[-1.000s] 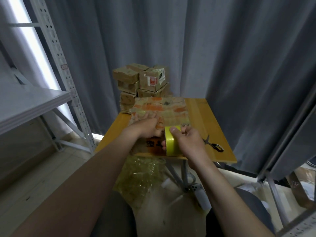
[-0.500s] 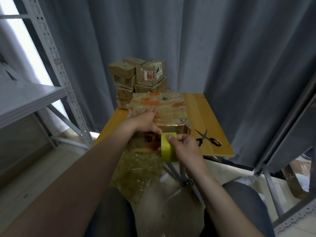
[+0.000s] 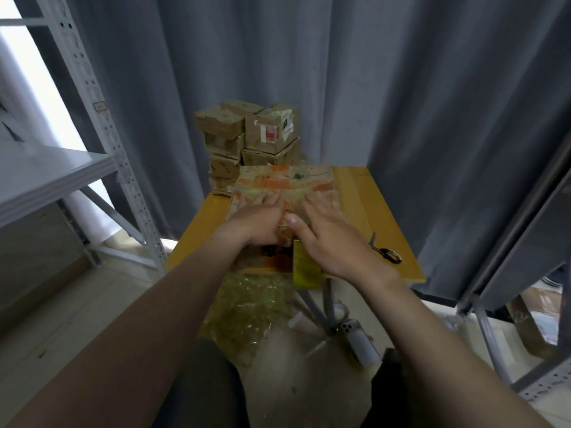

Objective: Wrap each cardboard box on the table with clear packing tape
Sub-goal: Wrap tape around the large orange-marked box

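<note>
Step in hand, as I read it: smoothing a fresh tape strip onto the big cardboard box (image 3: 287, 180), which sits mid-desk w/ its near side at the desk's (image 3: 364, 205) near edge. L hand (image 3: 259, 217) & R hand (image 3: 333, 236) both lie flat on the box top, fingers spread: grip wide, holding nothing.

To do it well: press from the centre out toward the box edges w/ even palm pressure so no bubbles or creases stay, & don't shove the box off the near edge.

Tape roll (image 3: 306, 268) hangs at the box's near face, just under the R wrist. It's prob. held by the strip, but I can't confirm.

Vs 0.5 s ago: R hand held the roll then. Now it has let go & moved up beside the L hand. Scissors (image 3: 386, 253) near the right edge haven't moved.
</note>
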{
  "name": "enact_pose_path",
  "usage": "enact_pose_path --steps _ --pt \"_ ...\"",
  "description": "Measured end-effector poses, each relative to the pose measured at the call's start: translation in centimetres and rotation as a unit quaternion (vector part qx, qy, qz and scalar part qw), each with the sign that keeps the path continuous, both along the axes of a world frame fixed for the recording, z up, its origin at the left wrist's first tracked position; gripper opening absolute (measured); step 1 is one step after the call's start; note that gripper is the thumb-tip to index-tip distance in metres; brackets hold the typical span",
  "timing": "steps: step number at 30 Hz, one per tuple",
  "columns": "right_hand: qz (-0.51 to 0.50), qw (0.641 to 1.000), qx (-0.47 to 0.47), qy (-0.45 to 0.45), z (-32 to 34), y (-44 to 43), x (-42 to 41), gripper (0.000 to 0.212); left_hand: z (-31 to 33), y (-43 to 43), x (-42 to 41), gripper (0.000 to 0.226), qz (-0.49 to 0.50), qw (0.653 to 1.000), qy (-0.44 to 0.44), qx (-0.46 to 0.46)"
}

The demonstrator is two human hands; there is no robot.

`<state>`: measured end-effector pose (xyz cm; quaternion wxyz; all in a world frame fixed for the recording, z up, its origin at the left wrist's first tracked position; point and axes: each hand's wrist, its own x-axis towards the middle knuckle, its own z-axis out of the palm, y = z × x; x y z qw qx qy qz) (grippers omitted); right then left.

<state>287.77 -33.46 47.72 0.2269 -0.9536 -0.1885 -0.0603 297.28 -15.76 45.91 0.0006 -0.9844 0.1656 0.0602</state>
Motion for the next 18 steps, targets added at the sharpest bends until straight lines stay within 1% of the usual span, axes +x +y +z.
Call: enact_pose_path --steps 1,3,5,7,11,15,18 --pt "0.014 0.997 -0.063 0.050 0.1 0.4 1.1 0.078 0.0 0.0 -0.1 0.107 -0.002 1.000 -0.001 0.000" --pt "0.014 0.983 -0.155 0.096 -0.2 1.3 3.3 0.084 0.0 0.0 0.0 0.104 -0.006 1.000 0.003 0.002" --pt "0.001 0.976 -0.188 0.111 -0.1 2.0 5.5 0.087 0.1 0.1 0.1 0.107 -0.004 1.000 0.011 0.005" --pt "-0.006 0.973 -0.190 0.134 0.3 2.4 7.7 0.088 0.1 -0.1 0.2 0.109 -0.011 1.000 0.013 0.016" --pt "-0.020 0.969 -0.198 0.149 -0.1 3.2 12.5 0.088 0.1 -0.1 0.4 0.100 -0.036 0.999 0.000 0.021" --pt "-0.039 0.966 -0.203 0.156 -0.7 4.2 16.6 0.088 -0.1 0.0 0.8 0.110 -0.034 0.999 0.006 0.022" --pt "-0.071 0.965 -0.195 0.159 -0.8 4.8 19.0 0.088 -0.3 0.1 0.9 0.113 -0.037 0.999 -0.001 0.015"
